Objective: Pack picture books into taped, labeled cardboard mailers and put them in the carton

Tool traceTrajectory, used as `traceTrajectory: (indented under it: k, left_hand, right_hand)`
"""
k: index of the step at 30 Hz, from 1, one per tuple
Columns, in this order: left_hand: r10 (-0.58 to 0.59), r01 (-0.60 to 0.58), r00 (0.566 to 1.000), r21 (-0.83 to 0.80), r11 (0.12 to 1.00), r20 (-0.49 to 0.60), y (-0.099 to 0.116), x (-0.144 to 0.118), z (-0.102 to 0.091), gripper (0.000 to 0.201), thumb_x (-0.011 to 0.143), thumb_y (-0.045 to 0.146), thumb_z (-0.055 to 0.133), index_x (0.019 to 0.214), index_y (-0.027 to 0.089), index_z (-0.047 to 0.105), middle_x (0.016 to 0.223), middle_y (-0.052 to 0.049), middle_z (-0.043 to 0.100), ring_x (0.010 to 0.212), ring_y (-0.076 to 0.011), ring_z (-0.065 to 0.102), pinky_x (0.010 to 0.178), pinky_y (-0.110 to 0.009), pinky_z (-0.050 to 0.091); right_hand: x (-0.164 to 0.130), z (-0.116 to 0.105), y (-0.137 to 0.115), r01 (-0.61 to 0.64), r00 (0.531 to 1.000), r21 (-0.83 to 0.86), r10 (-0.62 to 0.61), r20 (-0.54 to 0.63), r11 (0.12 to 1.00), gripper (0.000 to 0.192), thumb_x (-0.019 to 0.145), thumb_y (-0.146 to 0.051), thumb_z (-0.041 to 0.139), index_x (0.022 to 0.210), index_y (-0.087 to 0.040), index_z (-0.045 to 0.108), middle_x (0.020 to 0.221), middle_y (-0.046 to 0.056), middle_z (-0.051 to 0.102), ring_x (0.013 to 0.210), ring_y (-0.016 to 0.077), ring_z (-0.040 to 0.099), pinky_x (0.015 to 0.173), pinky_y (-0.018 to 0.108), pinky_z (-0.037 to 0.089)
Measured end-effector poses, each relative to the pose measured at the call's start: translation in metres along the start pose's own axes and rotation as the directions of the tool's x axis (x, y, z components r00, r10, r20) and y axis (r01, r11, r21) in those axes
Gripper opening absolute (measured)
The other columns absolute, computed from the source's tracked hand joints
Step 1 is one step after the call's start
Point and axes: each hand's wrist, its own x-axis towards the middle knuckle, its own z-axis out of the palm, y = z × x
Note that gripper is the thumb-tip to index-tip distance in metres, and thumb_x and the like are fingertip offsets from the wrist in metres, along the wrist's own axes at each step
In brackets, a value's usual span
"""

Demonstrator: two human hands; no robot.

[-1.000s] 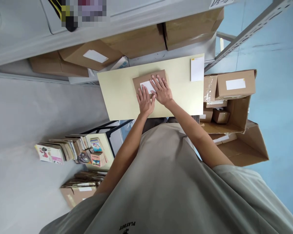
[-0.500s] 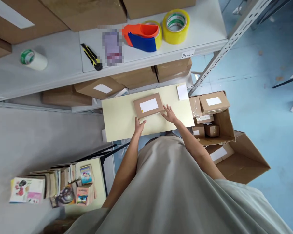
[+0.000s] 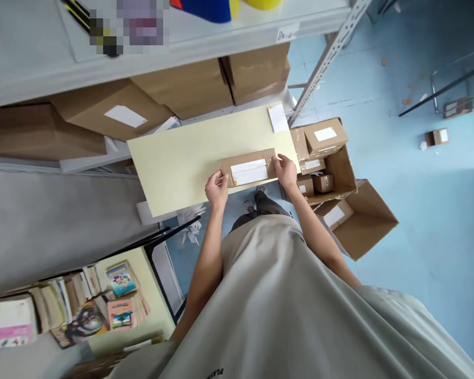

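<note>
parcel [image 3: 248,167]: brown cardboard, matt (glossy clear tape at one end)
label [image 3: 248,172]: white paper
table [image 3: 181,158]: smooth, pale yellow

Shelf [image 3: 221,39] above stacked cardboard boxes [image 3: 189,87], pale yellow table [image 3: 174,158] with paper slip [image 3: 278,117] at far corner, open carton [image 3: 339,173] of labelled parcels (floor-level), books [image 3: 63,310] lower left.

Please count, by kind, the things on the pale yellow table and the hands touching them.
Cardboard parcel with white label: 1
Loose white paper sheet: 1
Hands gripping the parcel ends: 2, the left hand and the right hand
Total: 4
</note>
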Motion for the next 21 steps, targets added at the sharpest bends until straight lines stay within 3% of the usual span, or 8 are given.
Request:
traceTrajectory:
  k: [3,6,9,13,16,18,21]
  left_hand:
    - [-0.110,0.107,0.991,0.041,0.993,0.079,-0.015,-0.023,0.014,0.038,0.103,0.045,0.085,0.127,0.016,0.085,0.140,-0.020,0.088,0.135,-0.0353,0.084,0.124,-0.047,0.064]
    - [-0.139,0.135,0.989,0.068,0.988,0.058,-0.026,-0.047,0.021,0.038,0.107,0.048,0.079,0.129,0.016,0.083,0.145,-0.021,0.086,0.138,-0.0343,0.083,0.125,-0.046,0.063]
    - [-0.145,0.140,0.988,0.108,0.984,0.044,-0.029,-0.065,0.023,0.035,0.106,0.043,0.076,0.127,0.016,0.082,0.142,-0.021,0.087,0.136,-0.0344,0.083,0.123,-0.045,0.064]
    - [-0.164,0.146,0.980,0.152,0.978,0.115,-0.019,-0.079,0.034,0.036,0.100,0.045,0.081,0.122,0.016,0.082,0.136,-0.021,0.088,0.131,-0.0370,0.085,0.121,-0.049,0.066]
    - [-0.158,0.116,0.964,0.195,0.974,0.216,-0.002,-0.087,0.059,0.036,0.096,0.047,0.084,0.117,0.018,0.082,0.131,-0.019,0.090,0.126,-0.0373,0.086,0.120,-0.052,0.066]
    - [-0.181,0.108,0.928,0.231,0.967,0.326,0.012,-0.095,0.087,0.036,0.095,0.050,0.087,0.112,0.019,0.084,0.124,-0.017,0.091,0.120,-0.0371,0.087,0.114,-0.052,0.069]
    - [-0.283,0.143,0.792,0.286,0.947,0.542,0.035,-0.112,0.141,0.038,0.093,0.056,0.091,0.101,0.020,0.083,0.108,-0.013,0.091,0.103,-0.0344,0.088,0.102,-0.049,0.071]
  right_hand:
    - [-0.026,0.003,0.022,-0.138,0.986,-0.062,0.143,0.089,0.989,0.047,0.120,-0.057,0.053,0.126,-0.019,0.080,0.127,0.025,0.088,0.125,0.0433,0.083,0.110,0.047,0.058]
    - [-0.050,0.005,0.042,-0.133,0.978,-0.032,0.136,0.155,0.991,0.040,0.120,-0.050,0.050,0.119,-0.022,0.078,0.125,0.020,0.089,0.116,0.0386,0.082,0.105,0.043,0.057]
    - [-0.073,0.003,0.062,-0.109,0.986,0.090,0.097,0.133,0.990,0.041,0.118,-0.053,0.052,0.123,-0.021,0.078,0.121,0.015,0.089,0.108,0.0324,0.079,0.102,0.039,0.059]
    - [-0.090,-0.011,0.093,-0.134,0.990,0.242,0.119,0.076,0.961,0.049,0.113,-0.057,0.059,0.138,-0.020,0.079,0.124,0.012,0.090,0.112,0.0307,0.080,0.108,0.042,0.063]
    - [-0.095,-0.040,0.125,-0.177,0.984,0.292,0.179,0.020,0.940,0.057,0.110,-0.059,0.062,0.146,-0.017,0.078,0.127,0.015,0.090,0.115,0.0336,0.082,0.114,0.048,0.065]
    - [-0.096,-0.069,0.151,-0.200,0.976,0.293,0.216,-0.022,0.935,0.064,0.108,-0.062,0.063,0.150,-0.016,0.077,0.133,0.018,0.089,0.121,0.0361,0.083,0.116,0.051,0.065]
    - [-0.092,-0.121,0.193,-0.230,0.960,0.224,0.259,-0.110,0.947,0.074,0.107,-0.066,0.061,0.155,-0.012,0.076,0.146,0.024,0.085,0.129,0.0391,0.082,0.119,0.054,0.064]
